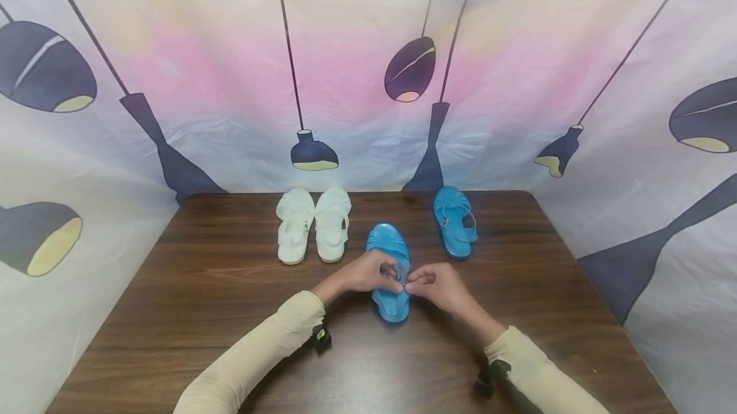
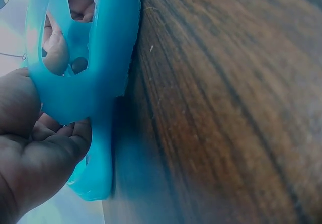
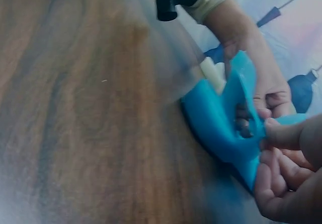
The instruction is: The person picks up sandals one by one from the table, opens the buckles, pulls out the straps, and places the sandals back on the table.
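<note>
A blue jelly sandal [image 1: 387, 238] lies on the table in front of me, toe pointing to the back. My left hand [image 1: 368, 271] reaches over its left side and pinches the strap near the buckle. From the other side, my right hand [image 1: 440, 286] pinches the strap with thumb and fingertips, close to the left thumb. The buckle itself is mostly hidden behind the fingers. In the left wrist view the heel of the blue sandal [image 2: 113, 48] stands close, with the left hand [image 2: 40, 163] at its strap. The right wrist view shows the right hand [image 3: 292, 178] at the strap's edge.
Another blue sandal [image 1: 459, 238] lies at the back right. Two white sandals [image 1: 293, 241] are side by side at the back left. The brown wooden table [image 1: 201, 286] meets a patterned cloth backdrop [image 1: 368, 81] behind and at both sides.
</note>
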The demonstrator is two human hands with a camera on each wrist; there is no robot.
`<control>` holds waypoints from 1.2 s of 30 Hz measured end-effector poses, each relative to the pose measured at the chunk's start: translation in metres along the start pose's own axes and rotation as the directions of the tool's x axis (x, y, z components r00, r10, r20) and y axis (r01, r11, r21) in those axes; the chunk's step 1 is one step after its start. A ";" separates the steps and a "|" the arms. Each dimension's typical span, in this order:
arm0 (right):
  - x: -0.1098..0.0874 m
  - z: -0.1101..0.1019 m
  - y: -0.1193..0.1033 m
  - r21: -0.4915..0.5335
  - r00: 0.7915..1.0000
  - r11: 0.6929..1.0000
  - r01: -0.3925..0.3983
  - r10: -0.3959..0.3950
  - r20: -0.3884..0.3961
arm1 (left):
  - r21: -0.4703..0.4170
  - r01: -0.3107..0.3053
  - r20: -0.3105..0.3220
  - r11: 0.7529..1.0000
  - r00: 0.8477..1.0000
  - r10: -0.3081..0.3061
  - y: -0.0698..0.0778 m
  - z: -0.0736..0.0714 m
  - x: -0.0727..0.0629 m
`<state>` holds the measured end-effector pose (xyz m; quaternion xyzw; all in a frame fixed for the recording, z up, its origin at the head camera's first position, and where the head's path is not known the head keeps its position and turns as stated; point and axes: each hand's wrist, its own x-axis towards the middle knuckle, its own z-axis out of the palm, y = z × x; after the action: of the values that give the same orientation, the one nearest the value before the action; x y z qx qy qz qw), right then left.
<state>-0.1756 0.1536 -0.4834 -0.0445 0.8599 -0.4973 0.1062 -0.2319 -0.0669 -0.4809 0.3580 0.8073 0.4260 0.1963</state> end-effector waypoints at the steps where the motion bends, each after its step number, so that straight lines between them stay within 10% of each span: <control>1: 0.000 -0.001 0.001 0.013 1.000 1.000 -0.006 0.006 0.016 | 0.003 0.001 0.000 1.000 1.000 -0.001 -0.001 0.000 0.000; 11: -0.003 -0.007 0.008 0.017 0.996 1.000 -0.026 0.024 0.092 | -0.021 0.026 0.004 0.999 1.000 -0.026 0.000 -0.001 -0.003; 36: 0.006 -0.008 -0.002 0.021 1.000 1.000 -0.016 0.016 -0.011 | -0.010 0.059 -0.046 0.998 0.997 -0.060 0.001 0.000 -0.012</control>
<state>-0.1839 0.1582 -0.4781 -0.0338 0.8557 -0.5055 0.1056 -0.2240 -0.0755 -0.4797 0.3232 0.8201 0.4315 0.1918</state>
